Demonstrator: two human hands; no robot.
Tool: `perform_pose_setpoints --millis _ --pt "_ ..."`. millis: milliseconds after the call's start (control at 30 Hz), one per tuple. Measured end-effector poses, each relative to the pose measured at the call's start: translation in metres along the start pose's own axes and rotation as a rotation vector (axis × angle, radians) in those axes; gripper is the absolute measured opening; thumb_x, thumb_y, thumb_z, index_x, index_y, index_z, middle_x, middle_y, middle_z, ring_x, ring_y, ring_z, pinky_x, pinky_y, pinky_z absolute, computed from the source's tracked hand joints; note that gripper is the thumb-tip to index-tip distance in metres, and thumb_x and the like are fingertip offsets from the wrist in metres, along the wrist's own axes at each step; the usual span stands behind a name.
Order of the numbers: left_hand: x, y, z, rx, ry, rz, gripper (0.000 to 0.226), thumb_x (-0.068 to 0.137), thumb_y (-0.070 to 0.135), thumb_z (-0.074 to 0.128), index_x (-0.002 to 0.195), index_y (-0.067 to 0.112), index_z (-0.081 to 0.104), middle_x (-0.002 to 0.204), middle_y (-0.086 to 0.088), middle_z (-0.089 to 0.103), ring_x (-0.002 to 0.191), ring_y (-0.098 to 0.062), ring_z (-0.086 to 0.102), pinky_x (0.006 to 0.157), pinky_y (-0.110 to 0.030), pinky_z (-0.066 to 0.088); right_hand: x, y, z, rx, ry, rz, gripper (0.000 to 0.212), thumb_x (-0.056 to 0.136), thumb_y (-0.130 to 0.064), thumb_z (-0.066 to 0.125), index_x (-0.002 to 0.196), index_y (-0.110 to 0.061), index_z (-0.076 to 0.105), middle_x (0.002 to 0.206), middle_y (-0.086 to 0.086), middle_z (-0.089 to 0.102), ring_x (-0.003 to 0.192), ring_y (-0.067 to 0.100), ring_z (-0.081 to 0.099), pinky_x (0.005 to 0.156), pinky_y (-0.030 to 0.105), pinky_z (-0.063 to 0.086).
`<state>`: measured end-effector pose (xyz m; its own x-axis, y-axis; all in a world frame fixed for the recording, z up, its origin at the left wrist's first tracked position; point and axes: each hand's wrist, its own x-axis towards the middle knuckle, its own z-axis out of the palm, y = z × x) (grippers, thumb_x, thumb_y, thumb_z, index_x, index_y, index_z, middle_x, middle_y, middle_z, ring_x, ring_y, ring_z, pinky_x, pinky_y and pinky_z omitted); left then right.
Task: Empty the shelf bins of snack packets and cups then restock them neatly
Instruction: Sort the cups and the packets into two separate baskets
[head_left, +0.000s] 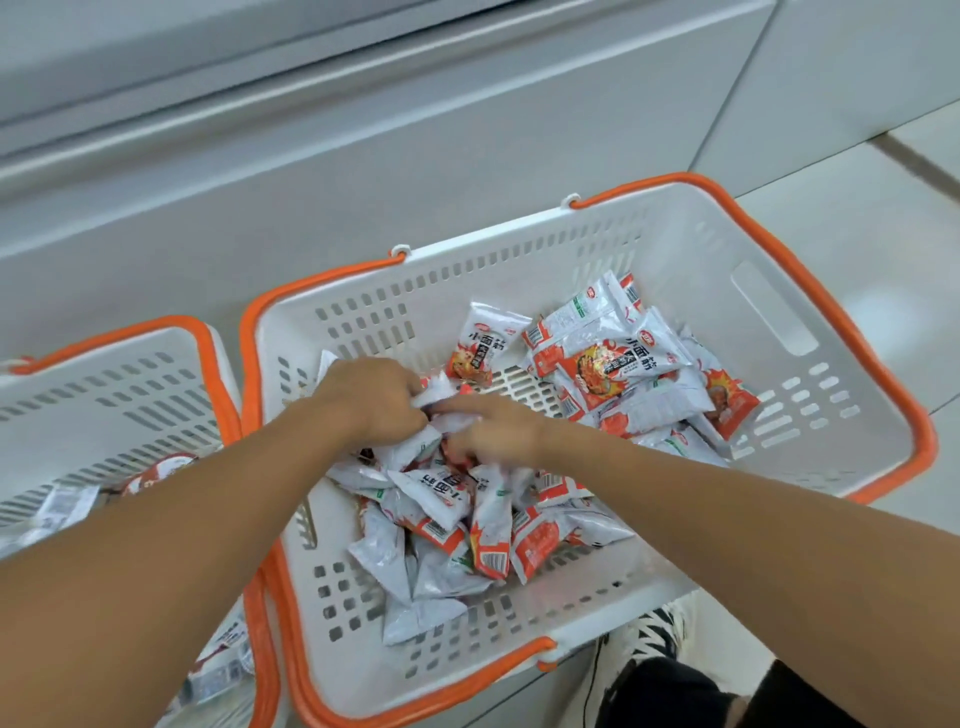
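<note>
Packets are what you are gathering: both your hands are down in the white slotted plastic basket with orange rim and handles (810, 291), working the near-left heap of small silver-and-red foil snack packets (457, 514). Your left hand (371, 397) has its fingers curled round a bunch of packets at the top of that heap. Your right hand (493, 428) lies just beside it, touching the same bunch, but it is blurred, so I cannot tell whether it grips or only presses.

A second pile of the same packets (623, 374) sits towards the basket's right wall, apart from the heap, with bare slotted floor between them.

By my reading, you are collecting a handful to carry back to the shelf. The next move probably calls for squaring the bunch so the packets face one way, since they lie crumpled and crossed.

No shelf bin is in view. Your left forearm covers much of the second white basket with orange rim (156, 374); a round red-and-white lidded cup (161, 470) peeks out there, and what lies around it is too blurred to name.
</note>
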<state>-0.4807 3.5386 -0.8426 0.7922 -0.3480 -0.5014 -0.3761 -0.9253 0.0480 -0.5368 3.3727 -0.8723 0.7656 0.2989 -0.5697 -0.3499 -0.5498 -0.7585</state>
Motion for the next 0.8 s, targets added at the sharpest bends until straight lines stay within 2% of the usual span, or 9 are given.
perform_pose_setpoints --millis 67,133,233,333,433,533,633,700,800 --pt "-0.01 -0.005 0.006 0.054 -0.05 0.071 0.025 0.09 0.039 0.053 0.105 0.033 0.072 0.12 0.001 0.061 0.107 -0.022 0.056 0.091 -0.036 0.045 0.014 0.011 -0.015 0.265 0.308 0.103 0.043 0.084 -0.016 0.068 0.126 -0.022 0.064 0.12 -0.003 0.062 0.106 0.018 0.059 0.098 0.037 0.05" --pt "-0.021 -0.005 0.016 0.183 -0.125 0.181 0.031 0.094 0.037 0.045 0.113 0.039 0.069 0.147 0.003 0.044 0.123 -0.026 0.045 0.1 -0.04 0.039 0.026 0.02 -0.031 0.482 0.48 0.251 0.035 0.08 -0.013 0.068 0.114 -0.016 0.064 0.105 0.003 0.065 0.088 0.02 0.062 0.078 0.037 0.057" --pt "-0.033 0.0 0.029 0.241 -0.247 0.237 0.04 0.099 0.036 0.034 0.13 0.042 0.059 0.163 0.011 0.021 0.143 -0.029 0.024 0.116 -0.047 0.021 0.034 0.022 -0.044 0.663 0.379 0.311 0.039 0.082 0.004 0.059 0.119 -0.007 0.052 0.102 0.012 0.058 0.08 0.023 0.056 0.061 0.034 0.051" --pt "-0.038 -0.003 0.027 0.14 -0.28 0.187 0.044 0.093 0.039 0.03 0.115 0.034 0.067 0.151 0.011 0.043 0.136 -0.029 0.038 0.112 -0.046 0.031 0.036 0.011 -0.034 0.427 0.206 0.185 0.05 0.079 0.0 0.059 0.125 -0.015 0.051 0.121 0.012 0.058 0.108 0.029 0.056 0.094 0.047 0.048" --pt "-0.045 -0.003 0.009 -0.189 0.158 0.121 0.034 0.076 0.041 0.038 0.071 0.017 0.062 0.082 0.003 0.066 0.08 -0.021 0.061 0.071 -0.035 0.049 0.03 -0.011 -0.01 0.114 -0.114 0.046 0.064 0.08 -0.006 0.056 0.142 -0.021 0.047 0.116 0.006 0.062 0.095 0.015 0.059 0.08 0.026 0.048" --pt "-0.043 0.0 -0.003 -0.379 0.664 0.128 0.024 0.081 0.036 0.049 0.097 0.025 0.064 0.103 0.004 0.064 0.097 -0.018 0.056 0.083 -0.036 0.045 0.018 -0.031 0.01 -0.152 -0.22 -0.032 0.052 0.091 -0.002 0.048 0.14 -0.02 0.048 0.112 0.009 0.062 0.092 0.019 0.057 0.077 0.028 0.047" --pt "-0.032 0.012 0.003 -0.457 0.264 0.224 0.049 0.099 0.037 0.047 0.146 0.028 0.043 0.145 0.0 0.05 0.135 -0.019 0.041 0.114 -0.04 0.03 0.004 -0.024 -0.002 -0.033 -0.215 0.018 0.035 0.074 -0.01 0.06 0.109 -0.006 0.061 0.104 0.011 0.058 0.094 0.025 0.052 0.075 0.034 0.044" --pt "-0.026 0.02 0.026 -0.368 -0.061 0.185 0.057 0.101 0.047 0.043 0.153 0.033 0.029 0.149 -0.004 0.047 0.144 -0.022 0.031 0.12 -0.043 0.017 -0.005 -0.014 -0.032 -0.008 -0.142 0.151 0.032 0.08 -0.011 0.06 0.112 -0.003 0.062 0.108 0.006 0.06 0.096 0.023 0.055 0.072 0.028 0.046" --pt "-0.021 0.02 0.053 -0.096 -0.277 0.13 0.065 0.088 0.075 0.028 0.147 0.05 0.033 0.163 -0.003 0.02 0.151 -0.03 -0.01 0.12 -0.059 0.005 -0.02 0.011 -0.082 -0.475 -0.027 0.344 0.021 0.096 -0.027 0.058 0.104 -0.008 0.061 0.096 0.007 0.059 0.082 0.022 0.06 0.076 0.035 0.056"
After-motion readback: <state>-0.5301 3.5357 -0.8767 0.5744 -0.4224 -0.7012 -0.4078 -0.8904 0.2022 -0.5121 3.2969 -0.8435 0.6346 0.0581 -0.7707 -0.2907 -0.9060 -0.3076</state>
